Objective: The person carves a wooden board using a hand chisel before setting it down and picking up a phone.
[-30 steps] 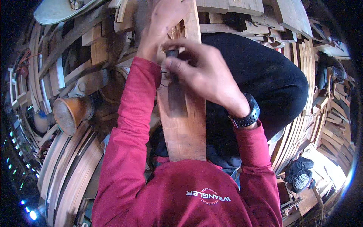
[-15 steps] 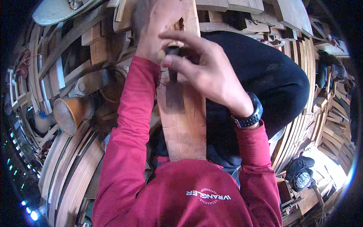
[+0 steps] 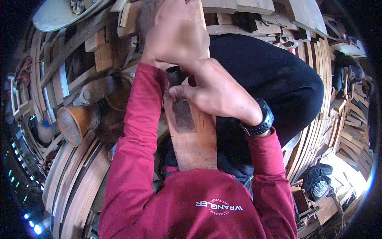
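A long wooden board point(image 3: 195, 153) runs away from my body between my legs. On it lies a dark tool with a rounded black end point(image 3: 173, 75) and a flat dark part point(image 3: 184, 119); its exact kind is unclear. My right hand point(image 3: 219, 89), with a watch point(image 3: 262, 119) on the wrist, is over the tool. Its thumb stretches across the tool, apart from the fingers, whose tips lie behind a blurred patch. My left hand point(image 3: 173, 12) reaches to the board's far end at the top edge; its fingers are smeared and partly out of view.
Stacked planks and offcuts point(image 3: 278, 18) lie beyond and on both sides. An orange-brown, cup-shaped object point(image 3: 73, 123) stands left of my left arm. My bent leg point(image 3: 274, 79) in dark trousers is right of the board. A black cap point(image 3: 318, 181) lies at the lower right.
My right hand has turned and come slightly nearer, its thumb moving down along the tool. The tool's black end has shifted a little toward me. My left arm stays almost in place.
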`<control>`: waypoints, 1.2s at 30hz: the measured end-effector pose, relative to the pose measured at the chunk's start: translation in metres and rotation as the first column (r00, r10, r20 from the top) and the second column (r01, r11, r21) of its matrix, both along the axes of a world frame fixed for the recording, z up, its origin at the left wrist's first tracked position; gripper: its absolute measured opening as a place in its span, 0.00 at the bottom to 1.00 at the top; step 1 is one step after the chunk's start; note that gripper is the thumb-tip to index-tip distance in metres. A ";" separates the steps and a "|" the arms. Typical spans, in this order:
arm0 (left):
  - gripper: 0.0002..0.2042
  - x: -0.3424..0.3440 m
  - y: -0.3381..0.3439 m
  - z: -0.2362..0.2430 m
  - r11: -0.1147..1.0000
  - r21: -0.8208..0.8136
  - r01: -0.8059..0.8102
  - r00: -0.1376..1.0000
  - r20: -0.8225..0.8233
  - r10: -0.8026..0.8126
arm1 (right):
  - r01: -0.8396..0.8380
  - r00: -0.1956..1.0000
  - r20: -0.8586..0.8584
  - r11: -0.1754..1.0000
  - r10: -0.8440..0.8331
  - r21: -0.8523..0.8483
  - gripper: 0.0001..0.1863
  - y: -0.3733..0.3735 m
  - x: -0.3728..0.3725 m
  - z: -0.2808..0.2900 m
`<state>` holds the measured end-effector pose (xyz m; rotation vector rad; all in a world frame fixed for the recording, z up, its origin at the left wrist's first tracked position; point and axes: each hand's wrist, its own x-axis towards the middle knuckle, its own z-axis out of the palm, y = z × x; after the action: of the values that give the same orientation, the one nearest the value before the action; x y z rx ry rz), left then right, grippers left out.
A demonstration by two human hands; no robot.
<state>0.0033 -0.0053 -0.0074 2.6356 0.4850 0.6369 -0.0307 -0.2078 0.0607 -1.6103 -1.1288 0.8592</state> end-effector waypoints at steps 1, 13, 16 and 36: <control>0.16 0.000 -0.002 0.002 1.000 -0.002 0.001 1.000 -0.002 -0.001 | 0.059 0.998 0.003 0.998 -0.059 0.010 0.29 -0.001 0.001 0.001; 0.16 0.005 -0.011 0.013 0.999 0.011 -0.051 0.998 -0.030 0.052 | 0.228 0.974 -0.010 0.974 -0.228 -0.014 0.31 -0.004 0.006 0.010; 0.16 0.001 0.001 0.001 1.000 0.017 -0.007 1.000 -0.012 0.007 | 0.184 0.983 0.014 0.983 -0.184 -0.006 0.30 0.000 -0.001 0.004; 0.15 0.000 -0.004 0.006 0.998 0.064 -0.025 1.000 0.002 0.025 | 0.146 0.988 0.026 0.979 -0.151 0.142 0.33 0.003 -0.006 -0.002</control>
<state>0.0030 -0.0096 -0.0014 2.6925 0.5065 0.6727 -0.0369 -0.2045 0.0582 -1.5781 -1.0554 0.6415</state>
